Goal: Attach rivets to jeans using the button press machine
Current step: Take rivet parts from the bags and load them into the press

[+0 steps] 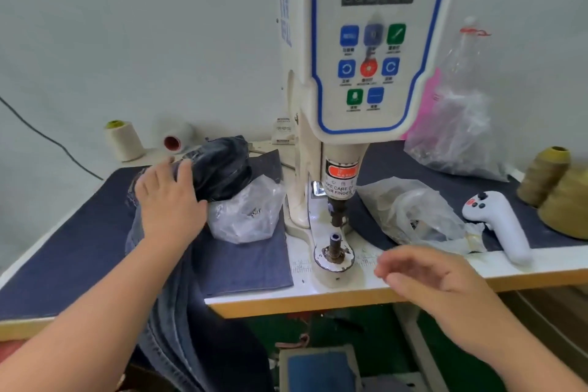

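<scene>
Jeans (178, 312) are draping softly off the table (318, 299); left hand (170, 200) is pressing flat, right hand (426, 277) hovering loose, holding nothing; gripping a seamed edge seems best.

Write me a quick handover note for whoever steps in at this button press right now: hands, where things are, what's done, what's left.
Left hand: open, resting flat on the jeans left of the button press machine, fingers against a dark bundle.
Right hand: loosely open, holding nothing, hovering at the table edge right of the lower die.
The jeans hang off the table front. The die is bare, no fabric under the punch.
Done: no set rivet visible.
Left: load a rivet, place the jeans on the die, press.
</scene>
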A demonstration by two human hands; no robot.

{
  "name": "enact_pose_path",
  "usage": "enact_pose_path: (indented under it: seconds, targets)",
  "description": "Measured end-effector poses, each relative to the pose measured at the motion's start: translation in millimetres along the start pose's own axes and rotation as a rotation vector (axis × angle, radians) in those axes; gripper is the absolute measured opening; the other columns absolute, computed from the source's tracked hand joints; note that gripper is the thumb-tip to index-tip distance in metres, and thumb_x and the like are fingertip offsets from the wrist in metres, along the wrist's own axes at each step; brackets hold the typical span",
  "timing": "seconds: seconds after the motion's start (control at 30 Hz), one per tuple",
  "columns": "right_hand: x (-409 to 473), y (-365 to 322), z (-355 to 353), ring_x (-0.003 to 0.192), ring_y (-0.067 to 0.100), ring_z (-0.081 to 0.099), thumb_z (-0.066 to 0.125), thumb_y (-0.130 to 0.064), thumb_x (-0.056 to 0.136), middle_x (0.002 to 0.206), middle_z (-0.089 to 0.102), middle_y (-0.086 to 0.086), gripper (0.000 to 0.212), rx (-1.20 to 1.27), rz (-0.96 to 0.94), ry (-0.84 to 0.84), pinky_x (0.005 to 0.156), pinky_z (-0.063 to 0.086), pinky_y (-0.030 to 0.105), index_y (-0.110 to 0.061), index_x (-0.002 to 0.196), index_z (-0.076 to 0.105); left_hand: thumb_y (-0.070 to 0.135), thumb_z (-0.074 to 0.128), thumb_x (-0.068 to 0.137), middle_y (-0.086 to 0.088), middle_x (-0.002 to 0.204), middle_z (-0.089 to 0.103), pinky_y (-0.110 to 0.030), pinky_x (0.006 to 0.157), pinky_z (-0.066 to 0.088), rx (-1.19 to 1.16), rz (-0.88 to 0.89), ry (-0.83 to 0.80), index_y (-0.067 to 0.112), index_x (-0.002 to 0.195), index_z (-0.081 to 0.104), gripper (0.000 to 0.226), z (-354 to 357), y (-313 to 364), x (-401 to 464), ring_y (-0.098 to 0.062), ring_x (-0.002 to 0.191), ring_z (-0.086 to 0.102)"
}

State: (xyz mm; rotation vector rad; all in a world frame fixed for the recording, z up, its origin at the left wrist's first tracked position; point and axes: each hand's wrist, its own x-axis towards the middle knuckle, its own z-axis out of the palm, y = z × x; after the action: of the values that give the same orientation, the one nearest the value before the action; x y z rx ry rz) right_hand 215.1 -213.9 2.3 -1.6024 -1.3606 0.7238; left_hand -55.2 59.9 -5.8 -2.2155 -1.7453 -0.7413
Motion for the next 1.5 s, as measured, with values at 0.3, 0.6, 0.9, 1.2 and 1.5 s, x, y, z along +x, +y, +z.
enact_pose_path:
  seconds: [0.3,0.6,0.9,1.2,1.5]
  targets:
    - [64,62,9,0.087,0.012,0.055,0.063,-0.014,0.089,0.094,0.059,-0.008,0.011,-0.533,0.098,0.469,0.074,0.043,0.026,-0.025,0.087,0.066,0.033,0.053,0.098,0.000,0.119,0.058,-0.036,0.089,0.049,-0.098,0.248,-0.504,0.030,0.121,0.064,0.026,16,52,2,-0.024,0.104,0.059]
    - [67,75,19,0.085,0.012,0.047,0.065,-0.026,0.087,0.094,0.055,-0.006,0.010,-0.824,0.038,0.513,0.072,0.038,0.028,-0.022,0.096,0.067,0.026,0.052,0.087,0.010,0.093,0.061,-0.034,0.081,0.052,-0.127,0.132,-0.610,0.034,0.076,0.058,0.015,21,53,8,-0.016,0.089,0.058]
    - [66,76,19,0.085,0.012,0.045,0.063,-0.027,0.087,0.094,0.055,-0.006,0.011,-0.831,0.052,0.529,0.073,0.038,0.028,-0.022,0.096,0.067,0.035,0.050,0.089,0.003,0.085,0.058,-0.030,0.068,0.045,0.012,0.037,-0.693,0.015,0.089,0.059,0.022,15,66,14,-0.020,0.082,0.059]
    - [67,79,19,0.085,0.011,0.045,0.063,-0.028,0.088,0.093,0.053,-0.007,0.010,-0.843,0.046,0.534,0.072,0.036,0.027,-0.024,0.096,0.067,0.023,0.051,0.088,-0.002,0.094,0.064,-0.033,0.073,0.049,-0.020,0.038,-0.669,0.015,0.093,0.065,0.017,13,75,6,-0.024,0.086,0.061]
    - [67,80,19,0.084,0.013,0.047,0.065,-0.026,0.087,0.092,0.055,-0.006,0.010,-0.836,0.034,0.540,0.072,0.038,0.028,-0.022,0.095,0.068,0.021,0.047,0.095,-0.003,0.114,0.066,-0.040,0.088,0.053,-0.071,-0.001,-0.589,0.021,0.115,0.066,0.027,17,71,7,-0.026,0.102,0.061]
